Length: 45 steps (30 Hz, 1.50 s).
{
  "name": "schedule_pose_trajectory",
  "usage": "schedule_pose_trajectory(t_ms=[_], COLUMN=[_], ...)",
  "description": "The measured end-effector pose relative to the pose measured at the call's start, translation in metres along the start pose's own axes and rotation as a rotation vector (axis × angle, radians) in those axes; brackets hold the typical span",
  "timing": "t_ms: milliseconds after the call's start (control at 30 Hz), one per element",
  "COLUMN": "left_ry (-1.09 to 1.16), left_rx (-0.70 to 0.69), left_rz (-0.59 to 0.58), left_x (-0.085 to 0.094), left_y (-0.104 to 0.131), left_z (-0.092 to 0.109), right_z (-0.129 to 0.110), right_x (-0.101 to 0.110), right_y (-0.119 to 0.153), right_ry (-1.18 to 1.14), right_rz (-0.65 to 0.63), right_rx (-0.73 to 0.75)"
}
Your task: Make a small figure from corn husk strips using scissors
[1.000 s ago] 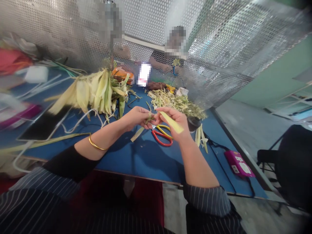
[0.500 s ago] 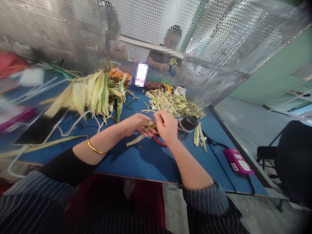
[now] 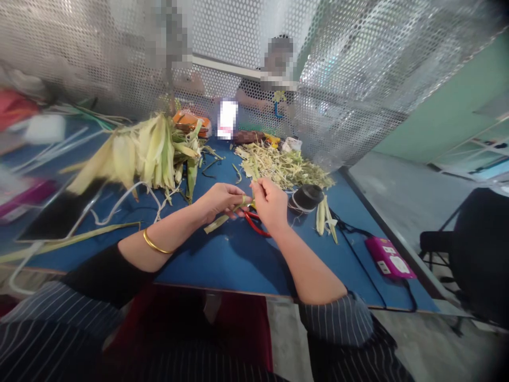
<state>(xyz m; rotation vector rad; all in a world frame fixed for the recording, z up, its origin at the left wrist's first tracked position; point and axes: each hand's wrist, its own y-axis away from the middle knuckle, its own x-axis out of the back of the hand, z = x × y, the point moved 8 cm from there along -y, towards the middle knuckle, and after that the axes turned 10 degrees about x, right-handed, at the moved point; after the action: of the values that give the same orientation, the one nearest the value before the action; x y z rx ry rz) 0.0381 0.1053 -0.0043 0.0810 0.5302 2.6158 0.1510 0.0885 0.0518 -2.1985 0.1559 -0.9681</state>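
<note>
Above the middle of the blue table, my left hand [image 3: 221, 202] pinches a green corn husk strip [image 3: 245, 200] between thumb and fingers. My right hand [image 3: 272, 206] is closed beside it, with the strip's other end between thumb and forefinger. A flat piece of husk [image 3: 217, 224] shows below my left hand. Red-handled scissors [image 3: 256, 225] lie under my hands, partly hidden by the right one. Right of my right hand is a black spool of thread [image 3: 306, 198], with pale string around its base.
Whole corn husks [image 3: 153, 154] lie in a bunch at back left, near a dark tablet [image 3: 58, 215] and white cable. Shredded husk [image 3: 284, 167] is heaped behind my hands. A magenta packet [image 3: 389, 257] and black cords are at right. A perforated screen [image 3: 230, 48] stands behind; people sit beyond.
My fingers have shifted slightly on the husk strip, and it now stands up more from my right hand. More of the red scissor handle shows. The view has moved a little.
</note>
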Motion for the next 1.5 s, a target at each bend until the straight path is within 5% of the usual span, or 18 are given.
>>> schedule_pose_trajectory(t_ms=[567,833,1100,1300,1500], left_ry=[0.176,0.214,0.385,0.327,0.222], left_rx=[0.069,0.034,-0.005,-0.156,-0.218], left_rz=[-0.027,-0.044,-0.437,-0.158,-0.057], left_x=[-0.008,-0.01,-0.027,-0.01,-0.015], left_y=[0.001,-0.003,0.003,0.003,0.011], left_z=[-0.006,-0.009,0.001,0.01,0.014], right_z=[0.004,0.006,0.0,0.005,0.005], right_x=[-0.01,-0.013,0.008,0.013,0.011], right_y=[0.007,0.006,0.0,0.0,0.002], right_ry=[0.24,0.034,0.035,0.195,0.304], right_rz=[-0.094,-0.022,0.05,0.099,0.068], right_rx=[-0.083,-0.058,0.022,-0.017,-0.071])
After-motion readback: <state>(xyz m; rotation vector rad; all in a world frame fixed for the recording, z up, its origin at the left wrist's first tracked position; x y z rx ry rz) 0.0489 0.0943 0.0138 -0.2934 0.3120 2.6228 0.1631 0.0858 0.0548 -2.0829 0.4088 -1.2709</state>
